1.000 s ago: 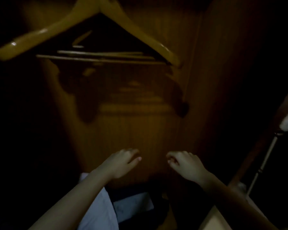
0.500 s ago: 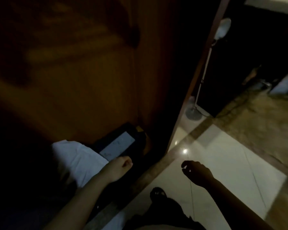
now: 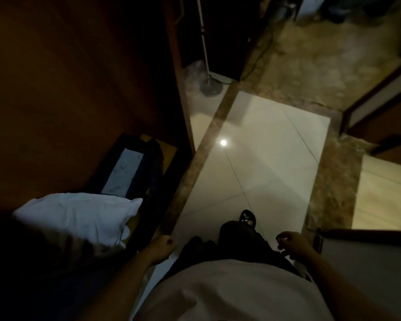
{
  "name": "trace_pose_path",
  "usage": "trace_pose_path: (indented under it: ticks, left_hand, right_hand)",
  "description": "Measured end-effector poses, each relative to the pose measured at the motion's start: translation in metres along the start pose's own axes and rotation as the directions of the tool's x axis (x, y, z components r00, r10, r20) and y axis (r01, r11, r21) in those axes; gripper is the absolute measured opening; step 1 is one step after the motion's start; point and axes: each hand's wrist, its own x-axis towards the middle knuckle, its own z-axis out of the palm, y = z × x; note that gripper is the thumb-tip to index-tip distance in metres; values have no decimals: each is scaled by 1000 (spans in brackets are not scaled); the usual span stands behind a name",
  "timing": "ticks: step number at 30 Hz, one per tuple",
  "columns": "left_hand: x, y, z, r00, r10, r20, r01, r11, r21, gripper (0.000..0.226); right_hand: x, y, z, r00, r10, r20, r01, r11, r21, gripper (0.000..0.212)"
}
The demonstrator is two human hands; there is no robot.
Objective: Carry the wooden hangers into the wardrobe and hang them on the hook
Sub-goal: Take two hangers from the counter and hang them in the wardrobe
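Two hands: both low in the head view, one on either side of the person's body, neither holding anything.
Left hand [image 3: 163,247]: fingers clenched into a fist on nothing, just beside the front edge of the wardrobe [image 3: 67,89].
Right hand [image 3: 292,245]: fingers released, loosely curled and apart, above the pale floor [image 3: 264,147].
Wooden hangers: out of this view, so their place cannot be told.
Wardrobe: at left, dark brown wood panels, its front edge running down to the floor.
Pillow [image 3: 74,216]: white and crumpled, lying at the bottom of the wardrobe.
Case [image 3: 125,172]: dark, with a pale grey panel on top, just beyond the pillow inside the wardrobe.
Floor: glossy pale tiles framed by a mottled brown border, with one small bright reflection on them.
Lamp [image 3: 210,89]: round base on the floor beyond the wardrobe's edge, thin white pole rising from it, dark cord [image 3: 257,59] trailing beside.
Person: pale shirt [image 3: 229,293], dark trousers [image 3: 239,237], one dark shoe [image 3: 248,218] forward on the tiles.
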Motion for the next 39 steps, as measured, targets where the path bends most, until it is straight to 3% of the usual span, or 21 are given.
trace_pose_path:
  ticks: [7,11,18,20,25,28,30,34,39]
  left_hand:
    - [25,85,24,998,2,68,-1,1000,-12,21]
    - [41,143,36,998,54,-11,-54,998,12,22]
    - [73,217,47,999,32,-3,-31,975,222,21]
    - [81,240,44,998,50,-25,-43,970,241,28]
    - [109,286,24,997,71,-25,-61,957,282,20]
    - [131,311,5,997,73,-24,-64,964,259,28]
    - [151,331,-11,997,78,-25,-71,976,208,21]
    - [193,385,-62,998,66,-24,-61,987,150,28]
    - [242,458,-128,994,83,65,-98,959,265,29]
  right_hand:
    - [13,62,-33,999,39,19,-40,997,59,28]
    - [30,72,-81,999,40,-33,-34,984,176,29]
    - [67,76,-156,997,43,-67,-28,978,209,28]
    - [79,65,-177,997,28,-68,-13,977,214,29]
    - [114,12,-238,991,-78,-110,102,967,234,29]
    - [140,-33,-279,978,-134,-158,175,944,279,28]
    - [157,-65,-307,968,-166,-186,217,929,299,27]
    - [191,-115,-353,959,-159,-235,235,911,340,26]
    - [219,-141,-390,964,-94,-250,181,918,353,27]
